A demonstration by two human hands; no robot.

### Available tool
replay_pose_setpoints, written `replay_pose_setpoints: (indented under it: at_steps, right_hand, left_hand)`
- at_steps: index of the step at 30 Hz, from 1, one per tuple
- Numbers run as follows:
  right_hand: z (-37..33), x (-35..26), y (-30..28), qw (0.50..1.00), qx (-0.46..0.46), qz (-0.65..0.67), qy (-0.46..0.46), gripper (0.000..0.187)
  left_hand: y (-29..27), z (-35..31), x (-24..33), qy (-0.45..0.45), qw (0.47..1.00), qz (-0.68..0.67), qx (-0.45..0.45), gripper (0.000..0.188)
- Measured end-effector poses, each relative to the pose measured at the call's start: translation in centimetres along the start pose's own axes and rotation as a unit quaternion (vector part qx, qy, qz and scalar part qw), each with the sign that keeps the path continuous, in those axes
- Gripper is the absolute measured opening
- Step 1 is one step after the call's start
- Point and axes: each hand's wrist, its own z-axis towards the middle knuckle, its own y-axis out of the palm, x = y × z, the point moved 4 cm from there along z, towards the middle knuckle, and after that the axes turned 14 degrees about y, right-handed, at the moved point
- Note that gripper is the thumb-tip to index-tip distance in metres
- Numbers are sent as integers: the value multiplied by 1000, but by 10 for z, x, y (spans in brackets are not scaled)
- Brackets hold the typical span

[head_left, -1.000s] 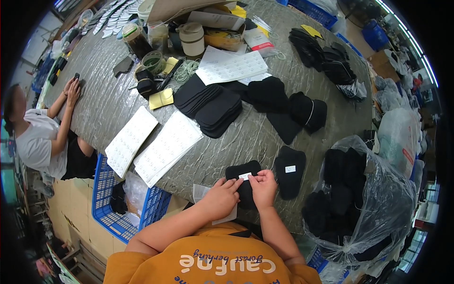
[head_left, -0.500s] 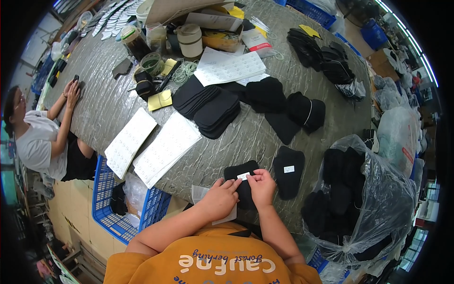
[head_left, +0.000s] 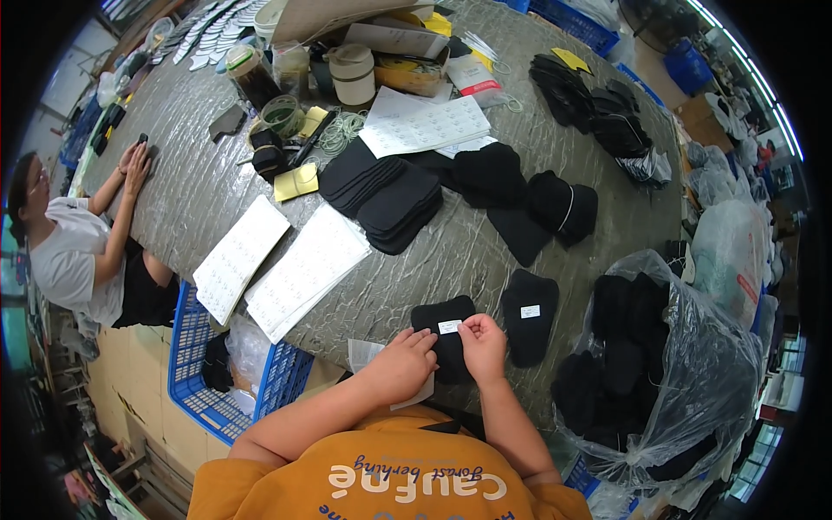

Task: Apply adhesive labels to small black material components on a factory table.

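Note:
A black fabric pad lies on the table right in front of me, with a small white label near its upper middle. My right hand pinches the right end of that label between thumb and fingertips. My left hand rests with fingers stretched out over the pad's left edge, holding nothing. Partly under it is a whitish label sheet. Just to the right, a second black pad carries its own white label.
Two stacks of printed label sheets lie left of centre. Beyond are stacked black pads, jars and string. A clear plastic bag of black pieces is at right; a blue crate stands lower left. A person sits at far left.
The left fingers have drawn back left and down from the label, so more of it shows. The right hand stays at the label's right end.

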Motion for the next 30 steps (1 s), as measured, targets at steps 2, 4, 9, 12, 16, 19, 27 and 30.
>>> replay_pose_setpoints:
  at_steps: [2, 4, 9, 12, 16, 19, 27, 30]
  right_hand:
    - [2, 4, 0, 1000, -4, 10, 0, 5]
    - [2, 5, 1, 1000, -10, 19, -1, 6]
    - [4, 5, 2, 1000, -1, -4, 5, 8]
    - [4, 6, 2, 1000, 5, -16, 2, 8]
    - [4, 5, 3, 1000, 8, -20, 6, 8]
    - [6, 9, 3, 1000, 15, -20, 6, 8]
    - [5, 1, 1, 999, 51, 9, 15, 22]
    - [6, 1, 1, 998, 60, 7, 12, 23]
  left_hand:
    - [0, 1, 1, 2, 1000, 1, -1, 21]
    - [0, 1, 0, 4, 1000, 2, -3, 21]
    - [0, 1, -1, 10, 1000, 2, 0, 21]
    - [0, 2, 0, 9, 1000, -5, -4, 21]
    - [-4, 4, 0, 1, 1000, -12, -3, 22]
    - [-4, 6, 0, 3, 1000, -11, -10, 22]
    - [-1, 8, 0, -2, 999, 13, -40, 23]
    - [-1, 9, 0, -4, 999, 15, -44, 23]
